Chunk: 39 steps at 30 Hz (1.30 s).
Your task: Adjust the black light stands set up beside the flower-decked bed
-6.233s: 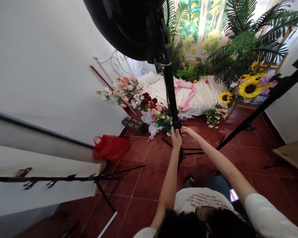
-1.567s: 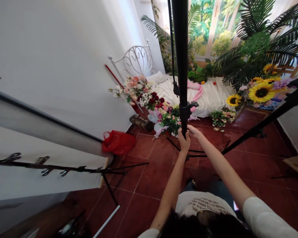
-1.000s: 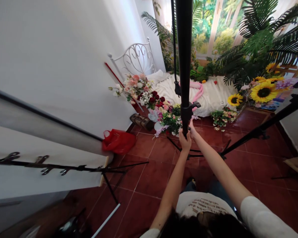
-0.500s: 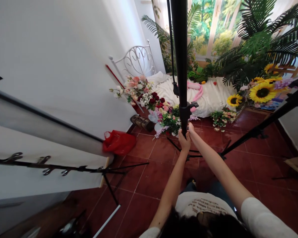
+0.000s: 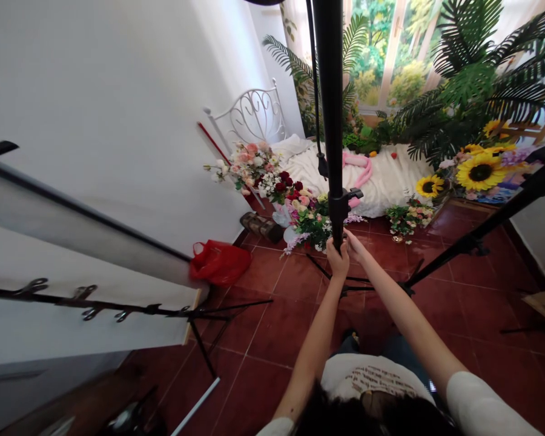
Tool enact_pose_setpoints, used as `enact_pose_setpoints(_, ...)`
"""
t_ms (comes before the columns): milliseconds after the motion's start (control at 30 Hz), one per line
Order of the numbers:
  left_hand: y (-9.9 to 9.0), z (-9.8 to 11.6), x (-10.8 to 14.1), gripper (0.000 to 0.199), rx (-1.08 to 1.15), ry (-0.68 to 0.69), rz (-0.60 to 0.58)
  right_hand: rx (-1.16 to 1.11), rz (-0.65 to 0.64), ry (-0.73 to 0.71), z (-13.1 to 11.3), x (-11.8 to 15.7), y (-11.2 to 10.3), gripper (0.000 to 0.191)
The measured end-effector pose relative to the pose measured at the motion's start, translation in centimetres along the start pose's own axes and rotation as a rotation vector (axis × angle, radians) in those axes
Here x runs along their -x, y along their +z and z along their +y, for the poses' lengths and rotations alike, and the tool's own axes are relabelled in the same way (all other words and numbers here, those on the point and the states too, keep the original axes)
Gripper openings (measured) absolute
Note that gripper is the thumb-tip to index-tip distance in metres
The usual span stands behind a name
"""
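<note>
A black light stand (image 5: pixel 330 109) rises upright in front of me, with a cable (image 5: pixel 315 91) hanging along its left side. My left hand (image 5: pixel 337 259) is wrapped around the pole below a black clamp collar (image 5: pixel 339 198), whose knob sticks out to the right. Close beside it, my right hand (image 5: pixel 355 247) has its fingers bent against the pole's right side. A small part there is mostly hidden by those fingers. The stand's lower legs show partly behind my hands.
Artificial flowers (image 5: pixel 300 206) and a draped white cloth (image 5: pixel 390 181) lie beyond the stand. A second black stand (image 5: pixel 476 227) slants at right. At left are a red plastic bag (image 5: pixel 220 261), a bar with clips (image 5: pixel 154 310) and its tripod legs (image 5: pixel 203 348).
My right hand has shifted slightly down and right at the pole, its fingers turned. My left hand keeps its grip. The view has tilted a little, and a dark rounded edge now shows at the top.
</note>
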<state>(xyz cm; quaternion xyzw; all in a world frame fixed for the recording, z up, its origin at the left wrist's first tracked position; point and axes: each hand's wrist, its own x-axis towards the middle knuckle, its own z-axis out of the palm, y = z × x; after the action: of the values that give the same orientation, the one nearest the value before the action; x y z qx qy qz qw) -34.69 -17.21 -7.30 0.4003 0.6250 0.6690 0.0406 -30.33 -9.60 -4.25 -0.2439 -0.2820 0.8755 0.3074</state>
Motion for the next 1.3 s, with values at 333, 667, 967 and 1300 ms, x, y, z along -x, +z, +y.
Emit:
enact_pose_setpoints(333,0.5,-1.4,0.0,0.052,-0.071,0.043,0.061,-0.180,-0.035,0.065,1.1,0.9,-2.4,0.015)
enact_pose_setpoints(667,1.0,-2.5,0.0,0.054,-0.111,0.091,0.092,-0.130,-0.043,0.090,1.5,1.0,-2.7,0.018)
enact_pose_setpoints(967,1.3,-3.3,0.2,0.060,-0.165,0.101,0.115,-0.142,0.048,0.072,1.8,0.9,-2.6,0.025)
enact_pose_setpoints(1300,1.3,-3.4,0.1,0.063,-0.134,0.096,0.113,-0.153,0.057,0.049,2.1,0.2,-3.2,0.006)
